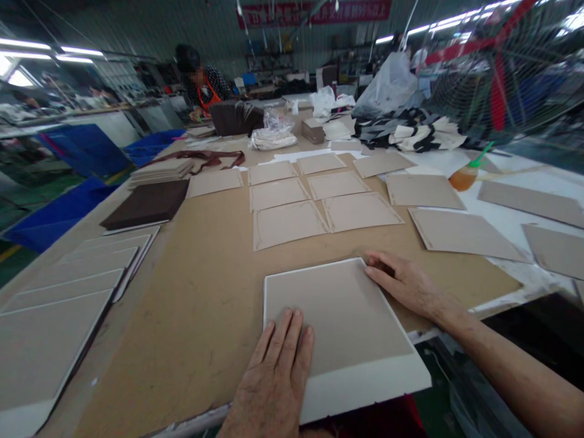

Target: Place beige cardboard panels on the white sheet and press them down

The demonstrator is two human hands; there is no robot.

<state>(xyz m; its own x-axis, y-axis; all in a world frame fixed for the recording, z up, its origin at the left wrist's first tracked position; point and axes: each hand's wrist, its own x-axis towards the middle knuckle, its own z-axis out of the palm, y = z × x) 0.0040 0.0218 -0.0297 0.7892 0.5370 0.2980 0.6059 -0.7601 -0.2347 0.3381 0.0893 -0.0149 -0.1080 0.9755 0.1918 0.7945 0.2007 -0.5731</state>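
Nearest, the left hand [276,383] lies flat on the beige panel [340,316], which overhangs the table [196,298]; I judge it light, stiff, best held by its edges. Farther, the right hand [404,283] meets its far corner; pinching, I cannot tell.

Red banner [340,12], "99%以上" readable, remaining Chinese characters blurred

1. Through my feed, I see a factory workshop.
2. I can make out strip lights [25,44], a red lettered banner [351,11] and a big caged fan [498,91].
3. A long worktable [100,351] carries rows of flat panels [292,223].
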